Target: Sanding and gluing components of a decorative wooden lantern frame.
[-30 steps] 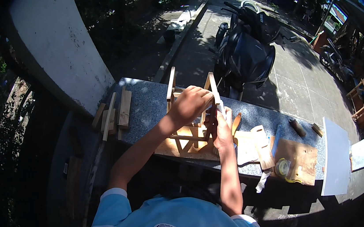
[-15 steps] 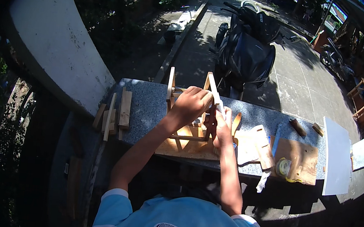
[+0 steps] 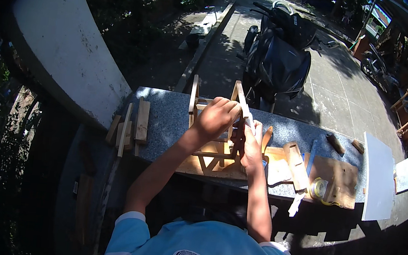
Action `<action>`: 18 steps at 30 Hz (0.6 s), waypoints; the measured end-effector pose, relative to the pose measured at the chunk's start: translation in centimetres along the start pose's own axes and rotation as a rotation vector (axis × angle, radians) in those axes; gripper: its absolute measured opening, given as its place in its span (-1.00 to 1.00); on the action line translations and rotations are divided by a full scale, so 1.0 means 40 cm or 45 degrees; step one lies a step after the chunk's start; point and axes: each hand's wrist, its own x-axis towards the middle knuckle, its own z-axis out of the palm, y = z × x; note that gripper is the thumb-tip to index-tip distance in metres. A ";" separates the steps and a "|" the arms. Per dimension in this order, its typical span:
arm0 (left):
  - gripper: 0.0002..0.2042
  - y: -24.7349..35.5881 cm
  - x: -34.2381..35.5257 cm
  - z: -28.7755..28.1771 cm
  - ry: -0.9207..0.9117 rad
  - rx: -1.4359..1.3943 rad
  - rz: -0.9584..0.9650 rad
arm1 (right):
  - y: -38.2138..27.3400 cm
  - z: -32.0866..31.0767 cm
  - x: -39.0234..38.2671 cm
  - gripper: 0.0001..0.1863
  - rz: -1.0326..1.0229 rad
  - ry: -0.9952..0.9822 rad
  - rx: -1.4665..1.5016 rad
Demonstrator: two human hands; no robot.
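Left hand (image 3: 217, 120) and right hand (image 3: 252, 150) meet at a wooden frame's (image 3: 240, 95) right side.
The frame stands over a wooden board (image 3: 190, 166) on the speckled table (image 3: 164, 128); the right fingers curl around its bar, the left fingers bunch against it, their pinch impossible to tell. Good handling likely means a firm right-hand brace and small, even left-hand pressure.

I see hard sun whitening the pavement (image 3: 329, 96) at two o'clock and a pale board (image 3: 378, 183) at three, leaf shadows dappling the stone bench (image 3: 170, 119). Toward eight, foliage (image 3: 5, 176) sinks near black; the rim is blotted dark.
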 end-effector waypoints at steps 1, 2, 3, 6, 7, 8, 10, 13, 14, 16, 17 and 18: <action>-0.79 0.000 0.000 0.001 -0.011 0.027 0.002 | 0.000 0.000 0.000 -0.84 0.008 0.026 -0.003; -0.80 0.001 0.000 0.002 -0.043 0.055 0.001 | 0.001 0.000 0.000 -0.84 0.015 0.002 0.000; -0.80 0.001 0.000 0.002 -0.021 0.054 0.005 | 0.001 0.000 0.001 -0.83 0.012 0.016 0.001; -0.81 0.003 -0.001 0.004 -0.119 0.055 -0.042 | 0.002 -0.002 0.003 -0.80 0.021 0.039 -0.003; -0.82 0.003 -0.002 0.004 -0.109 0.045 -0.046 | 0.003 -0.002 0.003 -0.79 0.014 0.059 -0.017; -0.83 0.003 -0.002 0.004 -0.103 0.029 -0.048 | 0.003 -0.002 0.004 -0.79 0.034 0.047 -0.006; -0.83 0.004 -0.002 0.003 -0.070 0.032 -0.039 | 0.004 -0.002 0.004 -0.76 0.030 0.076 0.005; -0.83 0.007 -0.001 0.002 -0.068 0.036 -0.044 | 0.005 -0.002 0.004 -0.75 0.037 0.085 0.014; -0.82 0.008 -0.001 0.001 -0.110 0.041 -0.059 | 0.005 -0.001 0.003 -0.75 0.050 0.075 0.003; -0.81 0.010 -0.002 -0.002 -0.094 0.015 -0.064 | 0.003 -0.001 0.001 -0.75 0.041 0.081 0.009; -0.81 0.011 -0.003 -0.003 -0.092 -0.015 -0.073 | 0.002 0.000 0.000 -0.75 0.061 0.085 0.018; -0.81 0.013 -0.004 -0.004 -0.092 -0.015 -0.073 | 0.001 0.000 -0.002 -0.76 0.062 0.082 0.013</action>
